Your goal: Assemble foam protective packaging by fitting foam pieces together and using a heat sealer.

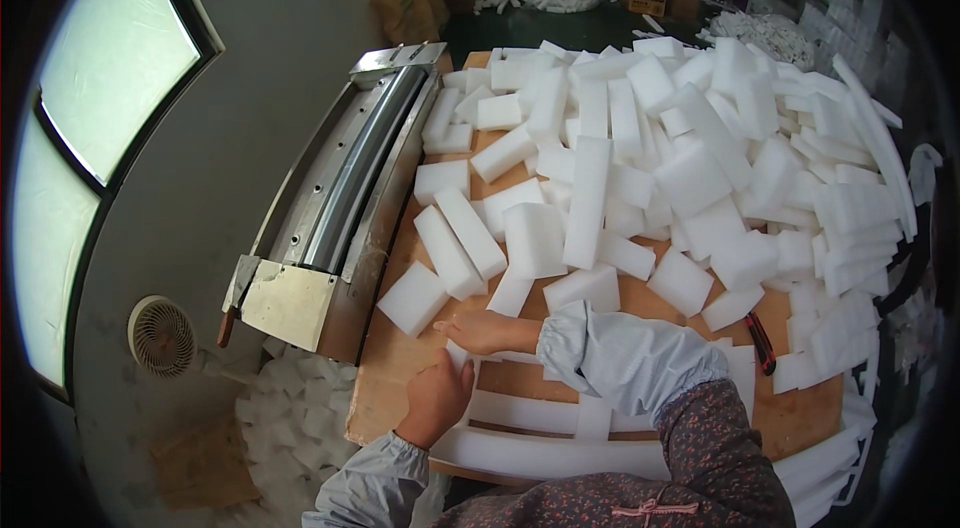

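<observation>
Close to the table's front edge lies a white foam frame (525, 412) made of flat strips, with long gaps between them. My left hand (438, 398) is closed around the strip at its left end, thumb along the side. Just above it, my right hand (485, 331) reaches across from the right, fingers bent together at the far end of that same strip. The right palm and the foam beneath it are partly hidden. Several white foam blocks (415, 298) lie right beyond my hands. Nearer to me, a long white foam strip (550, 454) runs along the front edge.
A heap of white foam blocks (700, 173) covers the far and right parts of the wooden table (395, 368). A long metal roller machine (345, 188) stands along the left edge. To the right lies a red and black cutter knife (761, 343). A fan (163, 336) is at the left wall.
</observation>
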Motion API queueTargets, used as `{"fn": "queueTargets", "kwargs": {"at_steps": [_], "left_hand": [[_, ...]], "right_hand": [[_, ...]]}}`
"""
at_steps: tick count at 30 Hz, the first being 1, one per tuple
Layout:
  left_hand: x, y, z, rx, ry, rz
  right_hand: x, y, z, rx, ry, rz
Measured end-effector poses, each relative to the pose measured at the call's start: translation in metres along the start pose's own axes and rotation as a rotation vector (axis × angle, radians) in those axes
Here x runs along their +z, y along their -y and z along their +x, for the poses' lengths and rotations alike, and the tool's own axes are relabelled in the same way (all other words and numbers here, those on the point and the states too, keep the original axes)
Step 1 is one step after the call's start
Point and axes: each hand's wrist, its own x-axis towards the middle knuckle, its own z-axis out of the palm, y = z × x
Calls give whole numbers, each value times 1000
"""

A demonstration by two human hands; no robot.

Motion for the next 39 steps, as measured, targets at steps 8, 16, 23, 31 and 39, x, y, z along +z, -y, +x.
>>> {"fn": "queueTargets", "kwargs": {"at_steps": [8,16,23,31,39], "left_hand": [[14,-1,3,-31,18,-56],[-28,23,-22,-77,167,-287],[-21,50,-95,-154,113,-922],[5,65,-114,-279,12,-1026],[-11,67,-108,-315,-49,-1047]], "right_hand": [[8,5,-12,-15,-48,-153],[1,39,-27,-225,-338,-179],[36,58,-55,-610,-472,-482],[50,38,-49,-614,-353,-438],[48,45,-54,-563,-349,-487]]}}
